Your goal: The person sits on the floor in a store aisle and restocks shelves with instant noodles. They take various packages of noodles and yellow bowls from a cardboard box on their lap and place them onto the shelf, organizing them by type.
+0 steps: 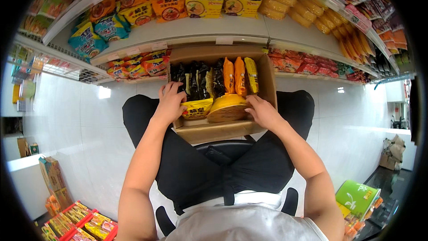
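An open cardboard box (219, 133) sits before me between my knees. My left hand (171, 102) reaches over its left side, fingers spread on black noodle packets (197, 80) and thumb against a yellow noodle packet (199, 109) lying across the near end. Whether it grips that packet I cannot tell. At the near right, a yellow instant-noodle bowl (230, 104) is tipped on its side with its brownish round face toward me. My right hand (264, 111) has thumb and fingers on the bowl's right edge. Behind it stand two orange packets (239, 75) and a slim yellow packet (251, 75).
A shelf (214, 28) beyond the box carries orange packets (167, 4), blue bags (111, 28) and yellow noodle packs (304, 10). Red packets (311, 65) fill the lower shelf. Behind me are a red display rack (92, 219) at left and a green carton (357, 198) at right.
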### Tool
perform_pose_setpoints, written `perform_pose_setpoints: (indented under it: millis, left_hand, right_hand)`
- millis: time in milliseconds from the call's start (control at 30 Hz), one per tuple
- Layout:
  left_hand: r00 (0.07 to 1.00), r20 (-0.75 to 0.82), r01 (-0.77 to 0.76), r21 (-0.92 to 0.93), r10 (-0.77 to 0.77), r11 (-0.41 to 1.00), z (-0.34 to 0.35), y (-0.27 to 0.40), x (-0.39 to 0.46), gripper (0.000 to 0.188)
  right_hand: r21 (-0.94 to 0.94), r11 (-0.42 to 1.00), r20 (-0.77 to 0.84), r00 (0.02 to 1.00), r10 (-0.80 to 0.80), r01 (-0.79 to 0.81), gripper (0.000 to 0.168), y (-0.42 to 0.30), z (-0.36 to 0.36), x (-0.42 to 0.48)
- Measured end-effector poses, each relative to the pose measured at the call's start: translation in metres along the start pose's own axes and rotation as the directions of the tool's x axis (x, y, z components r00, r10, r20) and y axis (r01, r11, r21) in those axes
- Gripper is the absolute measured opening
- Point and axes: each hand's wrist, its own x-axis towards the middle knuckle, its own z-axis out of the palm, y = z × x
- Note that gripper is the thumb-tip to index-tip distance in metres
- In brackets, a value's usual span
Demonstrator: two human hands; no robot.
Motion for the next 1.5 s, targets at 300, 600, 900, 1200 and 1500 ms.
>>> perform_pose_setpoints:
  millis: [300,600,900,1200,1500]
  left_hand:
    - [0.974,-0.101,-0.210,-0.069,0.202,0.975,-0.003,0.065,0.001,0.042]
    - [0.984,0.034,-0.163,-0.212,0.174,0.963,0.037,0.108,-0.001,0.050]
    - [0.990,0.041,-0.138,0.043,0.136,0.990,0.059,0.111,-0.006,0.052]
    - [0.993,0.034,-0.113,0.130,0.110,0.985,0.066,0.110,-0.009,0.052]
    - [0.990,0.025,-0.139,0.100,0.137,0.985,0.071,0.107,-0.006,0.052]
  right_hand:
    - [0.217,0.976,-0.567,0.818,0.099,0.032,0.033,0.058,-0.061,-0.012]
    - [0.892,0.319,-0.422,0.342,0.839,0.320,0.026,0.312,-0.227,-0.030]
    - [0.675,0.669,-0.667,-0.131,0.734,0.310,0.038,0.392,-0.373,-0.015]
    - [0.742,0.338,-0.471,0.092,0.877,0.579,0.044,0.428,-0.459,-0.026]
    - [0.524,0.828,-0.844,0.254,0.473,0.199,0.040,0.491,-0.474,-0.045]
